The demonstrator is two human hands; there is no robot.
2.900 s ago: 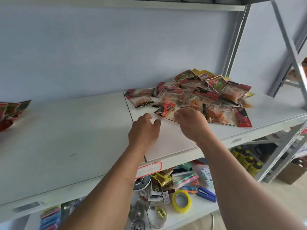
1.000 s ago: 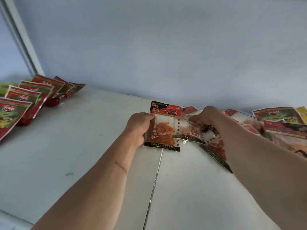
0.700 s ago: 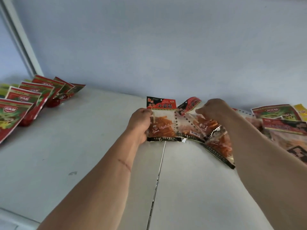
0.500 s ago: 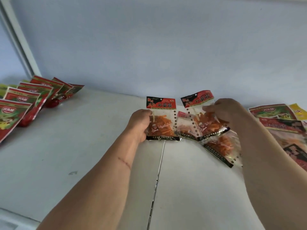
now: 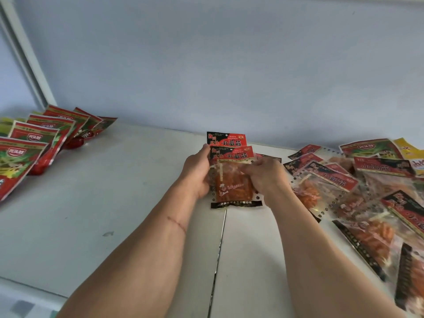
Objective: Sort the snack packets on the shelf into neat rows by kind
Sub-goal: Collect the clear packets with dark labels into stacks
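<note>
Both hands (image 5: pixel 196 173) (image 5: pixel 266 174) hold two stacked packets (image 5: pixel 234 180) labelled "小面筋".

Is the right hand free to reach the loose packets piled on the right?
Probably, but not yet: the right hand grips the front packet with the left hand. The loose pile lies right beside it, unobstructed.
</note>
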